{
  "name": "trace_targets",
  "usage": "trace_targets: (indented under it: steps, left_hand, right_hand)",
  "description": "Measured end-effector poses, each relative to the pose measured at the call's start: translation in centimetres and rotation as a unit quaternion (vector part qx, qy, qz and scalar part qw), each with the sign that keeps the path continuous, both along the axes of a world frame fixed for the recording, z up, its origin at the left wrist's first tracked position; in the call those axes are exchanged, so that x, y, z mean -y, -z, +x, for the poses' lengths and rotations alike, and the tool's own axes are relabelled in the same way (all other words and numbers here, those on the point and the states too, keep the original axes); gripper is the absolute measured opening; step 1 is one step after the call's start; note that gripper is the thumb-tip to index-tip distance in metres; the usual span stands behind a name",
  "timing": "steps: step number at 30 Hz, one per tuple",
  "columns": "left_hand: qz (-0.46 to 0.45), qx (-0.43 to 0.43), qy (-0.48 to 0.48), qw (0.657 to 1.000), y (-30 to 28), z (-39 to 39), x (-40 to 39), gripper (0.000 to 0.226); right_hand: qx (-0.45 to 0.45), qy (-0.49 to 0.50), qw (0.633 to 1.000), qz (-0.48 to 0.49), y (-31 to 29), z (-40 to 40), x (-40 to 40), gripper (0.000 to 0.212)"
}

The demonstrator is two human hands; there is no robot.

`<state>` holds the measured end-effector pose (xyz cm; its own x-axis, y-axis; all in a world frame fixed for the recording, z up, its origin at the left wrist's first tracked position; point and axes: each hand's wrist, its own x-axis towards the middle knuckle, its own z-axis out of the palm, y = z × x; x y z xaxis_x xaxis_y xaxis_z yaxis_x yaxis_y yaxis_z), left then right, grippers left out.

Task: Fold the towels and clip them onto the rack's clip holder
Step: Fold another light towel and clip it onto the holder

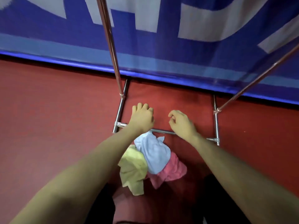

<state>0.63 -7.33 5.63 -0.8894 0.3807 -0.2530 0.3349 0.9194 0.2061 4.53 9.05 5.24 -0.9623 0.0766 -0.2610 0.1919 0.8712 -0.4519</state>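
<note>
Both hands hovered empty over the rack's base bar (161,131), left hand (142,118) fisted, right hand (181,122) loosely curled; blue towel (153,154), yellow towel (132,172) and pink towel (169,172) lay heaped on the red floor (56,118).

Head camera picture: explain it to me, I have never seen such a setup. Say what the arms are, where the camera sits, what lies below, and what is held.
No machine here: a person wears a camera on the head, looking down at their own bare arms. The left hand and right hand reach over the low bar of a metal rack standing on a red floor. Both look empty, fingers curled. Below them lie three crumpled towels, unfolded: a blue towel on top, a yellow towel and a pink towel. Behind is a blue banner.
</note>
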Motion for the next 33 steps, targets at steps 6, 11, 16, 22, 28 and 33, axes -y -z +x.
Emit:
trace_targets:
  steps: [6, 11, 16, 22, 28, 33]
  left_hand:
    - [-0.012, 0.119, 0.001, 0.993, 11.1, -0.8, -1.2, 0.032]
    - [-0.021, 0.191, -0.023, 0.981, 19.1, 0.8, -1.3, 0.035]
    - [-0.024, 0.252, 0.007, 0.967, 23.7, 2.7, -1.3, 0.041]
    - [-0.036, 0.267, 0.034, 0.962, 25.2, 3.7, -2.2, 0.06]
    - [0.018, 0.245, -0.022, 0.969, 22.3, 3.7, -2.9, 0.056]
    - [0.063, 0.189, -0.039, 0.979, 16.5, 3.5, -3.0, 0.036]
  right_hand:
    - [0.088, 0.005, 0.996, -0.006, 10.8, -1.3, -1.8, 0.019]
    - [0.179, 0.009, 0.983, -0.023, 20.1, 0.0, -2.1, 0.022]
    - [0.308, 0.004, 0.951, 0.029, 25.7, 2.3, -1.6, 0.048]
    - [0.236, -0.022, 0.97, 0.048, 26.1, 2.6, -1.1, 0.009]
    - [0.081, 0.023, 0.989, -0.122, 21.2, 2.2, -0.7, 0.028]
    - [0.001, 0.068, 0.985, -0.157, 15.0, 2.0, -1.2, 0.016]
